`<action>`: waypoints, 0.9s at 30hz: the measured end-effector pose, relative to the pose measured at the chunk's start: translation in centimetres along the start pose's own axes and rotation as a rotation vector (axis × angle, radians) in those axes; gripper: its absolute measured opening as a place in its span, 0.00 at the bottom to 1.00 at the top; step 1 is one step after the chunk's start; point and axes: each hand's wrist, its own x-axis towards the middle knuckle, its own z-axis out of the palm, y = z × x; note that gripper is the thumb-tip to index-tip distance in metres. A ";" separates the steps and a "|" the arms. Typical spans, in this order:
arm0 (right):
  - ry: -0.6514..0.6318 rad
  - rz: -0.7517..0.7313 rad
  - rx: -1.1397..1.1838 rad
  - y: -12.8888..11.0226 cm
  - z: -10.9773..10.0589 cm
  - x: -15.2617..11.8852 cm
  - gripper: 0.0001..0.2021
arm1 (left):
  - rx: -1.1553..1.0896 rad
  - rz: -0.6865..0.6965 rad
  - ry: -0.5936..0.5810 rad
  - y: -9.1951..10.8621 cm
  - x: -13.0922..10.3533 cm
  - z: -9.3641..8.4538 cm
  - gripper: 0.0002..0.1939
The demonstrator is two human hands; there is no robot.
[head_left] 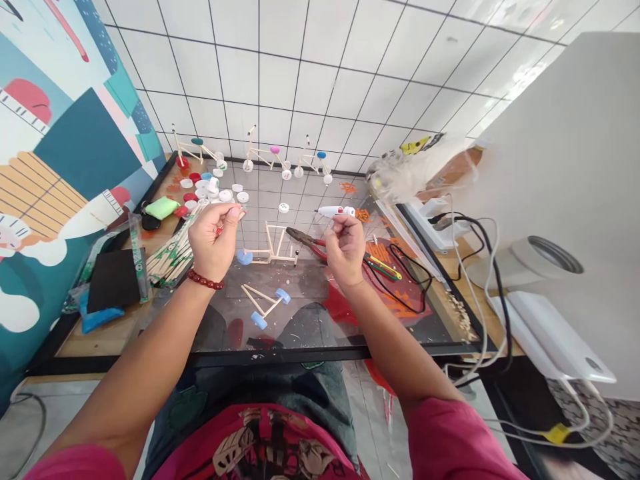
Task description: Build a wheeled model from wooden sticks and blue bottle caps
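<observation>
My left hand (pixel 215 241), with a red bead bracelet at the wrist, is closed in a pinch beside the white bottle caps (pixel 226 196); what it holds is too small to name. My right hand (pixel 346 250) is held with curled fingers just below a white glue gun (pixel 330 211); its fingertips show nothing I can identify. Between the hands lie a stick frame (pixel 271 252) with a blue cap, and pliers (pixel 300 237) with red handles. Nearer me is a triangular stick piece (pixel 263 305) with two blue caps. A single white cap (pixel 283 208) sits farther back.
Three small stick tricycles (pixel 260 155) stand along the back edge. Bundled sticks (pixel 173 257) and a black sheet (pixel 114 280) lie left. A yellow-green cutter (pixel 384 267), black cable (pixel 425 287) and power strip (pixel 440 227) are on the right.
</observation>
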 end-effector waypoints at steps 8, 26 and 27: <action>-0.145 -0.069 0.157 -3.4 0.7 -1.5 0.06 | -0.012 0.046 0.009 -0.6 -0.2 0.0 0.11; -0.559 0.884 1.126 -6.6 1.8 -2.0 0.13 | 0.045 0.498 -0.227 3.9 -1.5 -0.1 0.08; -0.560 0.888 1.121 -6.4 1.8 -2.0 0.13 | 0.047 0.549 -0.260 4.1 -1.8 0.0 0.10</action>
